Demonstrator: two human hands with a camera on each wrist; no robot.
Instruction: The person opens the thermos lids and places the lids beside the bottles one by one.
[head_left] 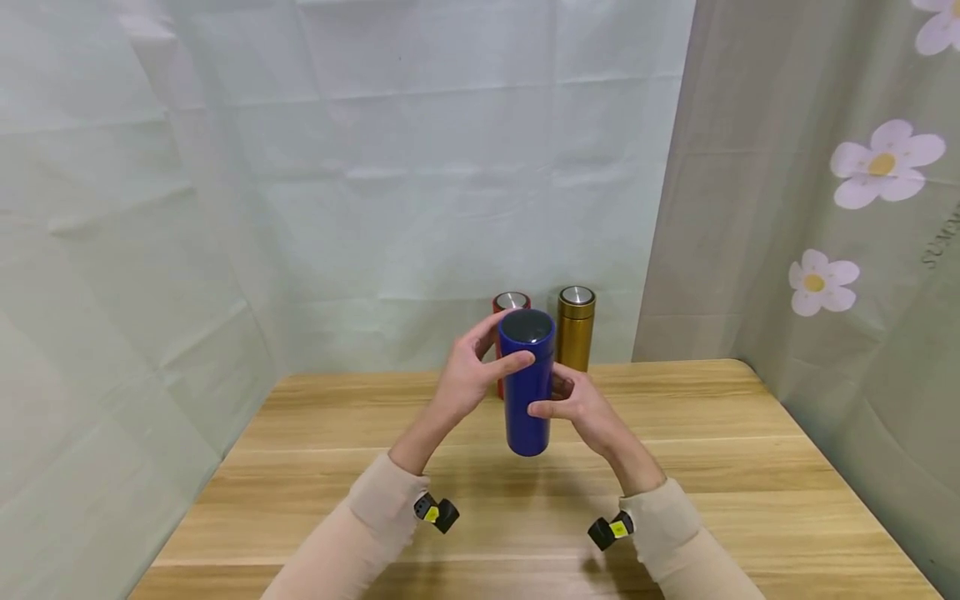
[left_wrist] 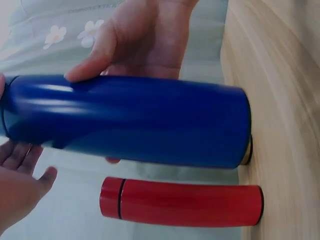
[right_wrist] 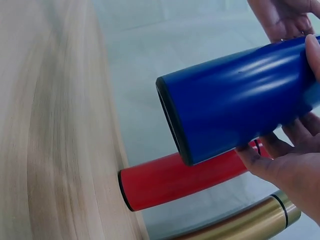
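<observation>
1. Behind the table, a big pale cloth hangs down with creases in it. To the right hangs a greyer cloth with flowers.
2. Next in size is the wooden table, with light and dark stripes.
3. The blue bottle is up in the air over the table, nearly upright. It looks hard and stiff, so a squeeze should not bend it. Its side is smooth and shiny, so it may slip. I cannot tell if it is full; a full one would feel heavy. It looks strong, but a drop might dent it. The best place to hold is round the middle, with one hand helping near the top.
4. The red bottle and the gold bottle stand at the back of the table, apart from each other. In the head view, the red one is partly hidden.
5. The left hand is curled round the blue bottle near the top. The right hand is curled round it lower down, thumb in front.
6. The dark-topped cap is on the blue bottle. It might turn, so the body seems safer to hold.
7. Smallest is the black box on the left wrist; the right has one too.
</observation>
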